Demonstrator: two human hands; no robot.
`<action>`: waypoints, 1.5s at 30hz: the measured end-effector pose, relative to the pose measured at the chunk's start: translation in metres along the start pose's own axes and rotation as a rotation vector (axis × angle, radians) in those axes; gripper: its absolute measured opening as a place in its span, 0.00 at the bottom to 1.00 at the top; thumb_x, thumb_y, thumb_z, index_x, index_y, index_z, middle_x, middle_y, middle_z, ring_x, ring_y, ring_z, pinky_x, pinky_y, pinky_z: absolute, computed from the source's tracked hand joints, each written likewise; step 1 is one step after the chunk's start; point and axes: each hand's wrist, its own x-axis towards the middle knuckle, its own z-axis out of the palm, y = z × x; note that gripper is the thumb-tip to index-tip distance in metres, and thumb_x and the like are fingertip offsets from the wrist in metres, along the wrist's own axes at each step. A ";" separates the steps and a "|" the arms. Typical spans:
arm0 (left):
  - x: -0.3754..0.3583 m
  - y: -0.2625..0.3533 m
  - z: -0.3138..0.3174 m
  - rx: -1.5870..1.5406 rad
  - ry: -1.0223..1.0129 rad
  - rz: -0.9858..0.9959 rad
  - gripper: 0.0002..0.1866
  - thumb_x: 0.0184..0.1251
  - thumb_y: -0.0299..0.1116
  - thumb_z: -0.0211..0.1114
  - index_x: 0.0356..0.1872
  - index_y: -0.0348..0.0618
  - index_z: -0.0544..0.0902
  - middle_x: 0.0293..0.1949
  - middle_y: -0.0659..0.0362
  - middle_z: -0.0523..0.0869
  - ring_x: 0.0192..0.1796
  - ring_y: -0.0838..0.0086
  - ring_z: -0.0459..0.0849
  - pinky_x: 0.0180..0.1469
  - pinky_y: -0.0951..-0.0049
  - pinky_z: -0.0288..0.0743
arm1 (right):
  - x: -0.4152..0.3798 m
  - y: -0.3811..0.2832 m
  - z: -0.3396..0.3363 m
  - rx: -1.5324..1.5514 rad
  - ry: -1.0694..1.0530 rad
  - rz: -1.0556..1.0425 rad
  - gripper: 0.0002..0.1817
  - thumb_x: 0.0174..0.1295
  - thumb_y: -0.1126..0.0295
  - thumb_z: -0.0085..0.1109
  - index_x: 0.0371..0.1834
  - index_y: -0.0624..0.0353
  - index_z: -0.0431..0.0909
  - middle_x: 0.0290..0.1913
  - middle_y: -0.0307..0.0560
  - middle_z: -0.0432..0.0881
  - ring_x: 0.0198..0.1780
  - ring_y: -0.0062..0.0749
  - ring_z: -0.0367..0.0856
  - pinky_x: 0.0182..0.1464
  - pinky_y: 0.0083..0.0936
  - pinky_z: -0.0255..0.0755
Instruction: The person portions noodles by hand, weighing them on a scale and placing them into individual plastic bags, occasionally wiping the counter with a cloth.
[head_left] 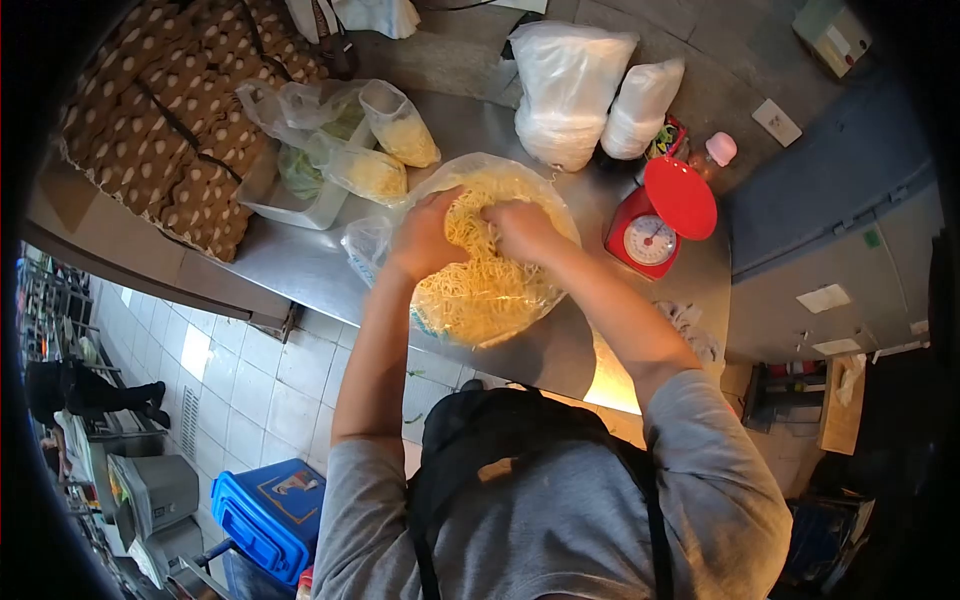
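Observation:
A large clear plastic bag [552,295] lies spread on the steel table, full of yellow noodles [470,300]. My left hand [428,238] rests at the left side of the bag, thumb apart from the fingers, against the noodles. Opposite it, my right hand [525,230] reaches into the heap with its fingers curled into the strands; the fingertips are partly hidden. Two smaller bags of pale yellow noodles, a near one [375,176] and a far one [402,128], lie just beyond my left hand.
A red scale [640,225] with a round pan [680,197] stands on the right of the steel table [310,262]. White plastic sacks [570,90] are at the back. A white tub [290,208] holds bagged greens. A blue lidded bin [270,515] is on the floor.

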 end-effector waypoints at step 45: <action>-0.005 -0.025 -0.006 0.037 -0.112 -0.070 0.32 0.34 0.28 0.72 0.50 0.38 0.77 0.48 0.50 0.81 0.52 0.59 0.79 0.53 0.68 0.72 | -0.012 -0.041 0.004 0.026 -0.060 0.185 0.34 0.41 0.74 0.65 0.59 0.50 0.72 0.53 0.57 0.76 0.55 0.48 0.75 0.55 0.34 0.70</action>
